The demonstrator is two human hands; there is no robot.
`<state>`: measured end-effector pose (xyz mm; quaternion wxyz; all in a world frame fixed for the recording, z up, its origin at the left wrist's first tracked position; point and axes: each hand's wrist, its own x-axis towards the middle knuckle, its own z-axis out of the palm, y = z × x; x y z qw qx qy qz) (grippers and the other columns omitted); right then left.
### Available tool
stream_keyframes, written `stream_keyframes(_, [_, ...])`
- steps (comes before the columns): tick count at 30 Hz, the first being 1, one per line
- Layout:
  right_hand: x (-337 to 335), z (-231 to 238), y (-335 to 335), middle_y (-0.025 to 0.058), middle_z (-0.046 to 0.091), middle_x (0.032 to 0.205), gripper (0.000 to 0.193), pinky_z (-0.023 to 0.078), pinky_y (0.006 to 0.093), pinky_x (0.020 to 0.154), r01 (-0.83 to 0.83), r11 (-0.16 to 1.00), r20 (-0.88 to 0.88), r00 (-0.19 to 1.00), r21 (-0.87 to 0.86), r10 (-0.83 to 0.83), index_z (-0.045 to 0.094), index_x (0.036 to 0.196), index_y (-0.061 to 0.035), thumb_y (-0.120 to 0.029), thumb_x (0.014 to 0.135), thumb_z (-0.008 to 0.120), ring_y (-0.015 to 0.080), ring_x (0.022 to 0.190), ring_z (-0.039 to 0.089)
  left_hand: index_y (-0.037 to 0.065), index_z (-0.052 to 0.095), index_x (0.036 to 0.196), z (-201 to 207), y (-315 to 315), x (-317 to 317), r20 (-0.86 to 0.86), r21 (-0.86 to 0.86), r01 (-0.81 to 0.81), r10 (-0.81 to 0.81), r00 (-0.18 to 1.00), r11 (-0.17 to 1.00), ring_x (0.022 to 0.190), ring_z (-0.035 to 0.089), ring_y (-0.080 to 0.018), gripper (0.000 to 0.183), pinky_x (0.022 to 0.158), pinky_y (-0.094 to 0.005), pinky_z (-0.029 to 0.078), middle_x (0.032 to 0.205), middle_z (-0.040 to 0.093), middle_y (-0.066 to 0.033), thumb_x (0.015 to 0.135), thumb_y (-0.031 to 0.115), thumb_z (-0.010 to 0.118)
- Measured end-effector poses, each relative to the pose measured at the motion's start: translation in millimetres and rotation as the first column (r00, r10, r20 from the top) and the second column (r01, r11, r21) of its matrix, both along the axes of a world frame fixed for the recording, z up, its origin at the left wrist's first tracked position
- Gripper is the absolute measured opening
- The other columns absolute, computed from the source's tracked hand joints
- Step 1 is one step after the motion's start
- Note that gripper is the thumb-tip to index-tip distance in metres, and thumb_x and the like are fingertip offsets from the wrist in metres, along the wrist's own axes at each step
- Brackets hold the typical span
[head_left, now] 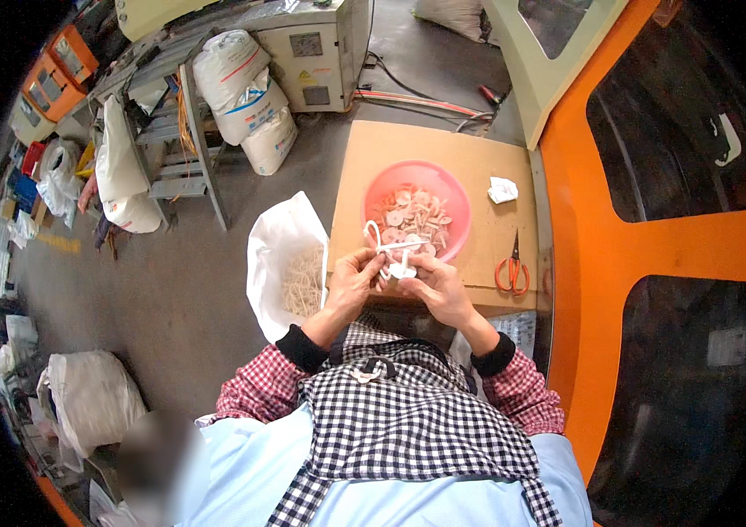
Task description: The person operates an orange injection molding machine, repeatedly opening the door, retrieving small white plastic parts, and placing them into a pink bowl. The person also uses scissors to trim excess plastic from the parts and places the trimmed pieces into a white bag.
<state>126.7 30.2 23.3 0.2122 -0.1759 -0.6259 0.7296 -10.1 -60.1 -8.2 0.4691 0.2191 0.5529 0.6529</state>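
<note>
My left hand (356, 279) is closed on a thin white plastic strip (374, 234) that curls up above its fingers. Close beside it, my right hand (437, 285) pinches a small white plastic part (403, 267) with a round base and a stem. Strip and part meet between the two hands; whether they are joined I cannot tell. Just beyond my fingers is a pink bowl (458, 189) holding many pale round parts (414, 211). To the left of my left hand, an open white sack (269, 230) contains thin pale strips (304, 281).
Cardboard (360, 149) covers the work surface. Orange-handled scissors (512, 274) and a crumpled white piece (503, 190) lie on its right side. An orange machine frame (575, 220) rises at the right. Stacked white sacks (246, 97) and a step ladder (180, 186) stand at the back left.
</note>
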Motion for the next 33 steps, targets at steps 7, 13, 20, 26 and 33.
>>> stream_keyframes(7, [-13.5, -44.2, 39.7, 0.009, 0.061, 0.067, 0.034, 0.043, 0.0298, 0.056, 0.138, 0.943, 0.284, 0.931, 0.303, -0.227, 0.061, 0.082, 0.0052, -0.025, 0.087, 0.048, 0.0173, 0.062, 0.056, -0.001, 0.054, 0.099, 21.5, -22.2, -6.4, -0.959, 0.278, 0.23, 0.283, 0.012, 0.933, 0.072, 0.055, -0.0291, 0.036, 0.061, -0.0355, 0.046, 0.086, 0.054, -0.013, 0.063, -0.005, 0.051])
stream_keyframes(13, [-49.6, -131.7, 164.6, 0.0092, 0.059, 0.059, 0.043, 0.041, 0.0267, 0.043, 0.234, 0.611, 0.209, 0.798, 0.756, -0.565, 0.061, 0.07, 0.0035, -0.029, 0.09, 0.042, 0.013, 0.044, 0.052, -0.002, 0.056, 0.094, -14.8, -62.6, -12.4, -0.909, 0.144, -0.094, 0.17, 0.38, 0.985, 0.073, 0.057, -0.0311, 0.021, 0.064, -0.0346, 0.047, 0.085, 0.057, -0.0159, 0.074, -0.004, 0.051])
stream_keyframes(20, [-63.1, -76.8, 121.6, 0.0064, 0.06, 0.064, 0.031, 0.042, 0.023, 0.047, 0.056, 0.808, 0.317, 0.902, 0.587, -0.293, 0.06, 0.091, 0.0049, -0.025, 0.087, 0.052, 0.0096, 0.051, 0.055, -0.004, 0.058, 0.09, -97.8, -166.3, -56.7, -0.767, -0.421, -0.401, -0.084, 0.636, 0.813, 0.08, 0.056, -0.0384, 0.016, 0.069, -0.0417, 0.044, 0.084, 0.058, -0.022, 0.077, 0.005, 0.054])
stream_keyframes(26, [-21.3, -28.1, 69.8, 0.0126, 0.061, 0.07, 0.019, 0.044, 0.0269, 0.057, -0.026, 0.847, 0.427, 0.872, 0.531, -0.241, 0.061, 0.09, 0.0034, -0.013, 0.082, 0.055, 0.0158, 0.062, 0.059, -0.003, 0.058, 0.083, -169.2, -147.1, -112.4, -0.811, -0.499, -0.381, -0.265, 0.521, 0.778, 0.076, 0.055, -0.0416, 0.016, 0.067, -0.0469, 0.043, 0.077, 0.057, -0.0257, 0.076, 0.011, 0.057])
stream_keyframes(33, [34.9, -31.5, 50.5, 0.0094, 0.061, 0.073, 0.019, 0.045, 0.0254, 0.06, 0.097, 0.832, 0.46, 0.795, 0.547, -0.395, 0.061, 0.091, 0.0036, -0.012, 0.082, 0.057, 0.0155, 0.067, 0.059, -0.003, 0.058, 0.085, -212.1, -110.8, -144.0, -0.864, -0.368, -0.409, -0.144, 0.483, 0.835, 0.078, 0.056, -0.0408, 0.021, 0.069, -0.0464, 0.043, 0.079, 0.057, -0.0262, 0.075, 0.015, 0.055])
